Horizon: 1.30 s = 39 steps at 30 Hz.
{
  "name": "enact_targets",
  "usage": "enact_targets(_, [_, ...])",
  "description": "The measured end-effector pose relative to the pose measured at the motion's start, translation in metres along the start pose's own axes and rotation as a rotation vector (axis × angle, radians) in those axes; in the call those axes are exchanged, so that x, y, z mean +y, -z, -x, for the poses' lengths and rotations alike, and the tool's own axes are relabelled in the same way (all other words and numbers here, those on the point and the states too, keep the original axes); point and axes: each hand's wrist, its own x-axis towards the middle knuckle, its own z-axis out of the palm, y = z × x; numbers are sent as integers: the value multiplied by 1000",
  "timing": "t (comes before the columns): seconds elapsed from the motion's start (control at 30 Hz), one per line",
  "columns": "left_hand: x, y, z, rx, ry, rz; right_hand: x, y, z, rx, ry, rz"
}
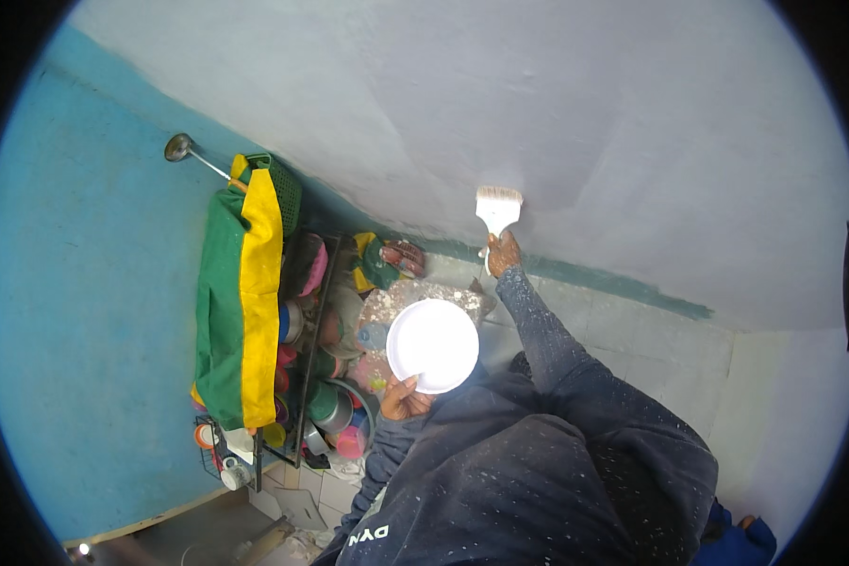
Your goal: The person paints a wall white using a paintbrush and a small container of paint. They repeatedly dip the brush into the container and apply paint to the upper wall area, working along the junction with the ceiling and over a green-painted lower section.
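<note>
My right hand [504,253] grips the handle of a wide flat paintbrush [499,205]. Its bristles are against or very close to the pale, freshly coated wall [538,127]; I cannot tell whether they touch. In my left hand [405,400] is a round white lid or shallow dish [433,345], held by its near rim with the bright face up. Glare hides whatever may be in it. White specks dot both dark sleeves.
A dish rack [310,354] with bowls and pots stands left, under a green and yellow cloth [233,304]. A ladle [198,159] sticks out above it. Behind is a blue wall [92,283]. A paint-splattered covering [424,291] and a green strip [608,285] lie along the wall's foot.
</note>
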Motion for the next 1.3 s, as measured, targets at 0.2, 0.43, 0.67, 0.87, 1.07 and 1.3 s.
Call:
enact_targets(0.2, [-1, 2, 1, 12, -46, -17, 9, -10, -11, -155, -289, 165])
enact_targets(0.43, [-8, -5, -4, 5, -90, 23, -50, -6, 16, -126, 105, -282])
enact_targets(0.67, [-1, -11, -1, -39, -71, 19, -2, -18, -3, -173, -153, 16])
enact_targets(0.87, [-1, -10, 3, 6, -57, 6, 13, -42, -24, -190, -298, 186])
enact_targets(1.07, [1, -7, 4, -19, -57, 35, -45, -37, -23, -183, -105, -31])
enact_targets(1.3, [8, 1, 1, -2, -27, 20, -45, -46, 3, -72, 206, 226])
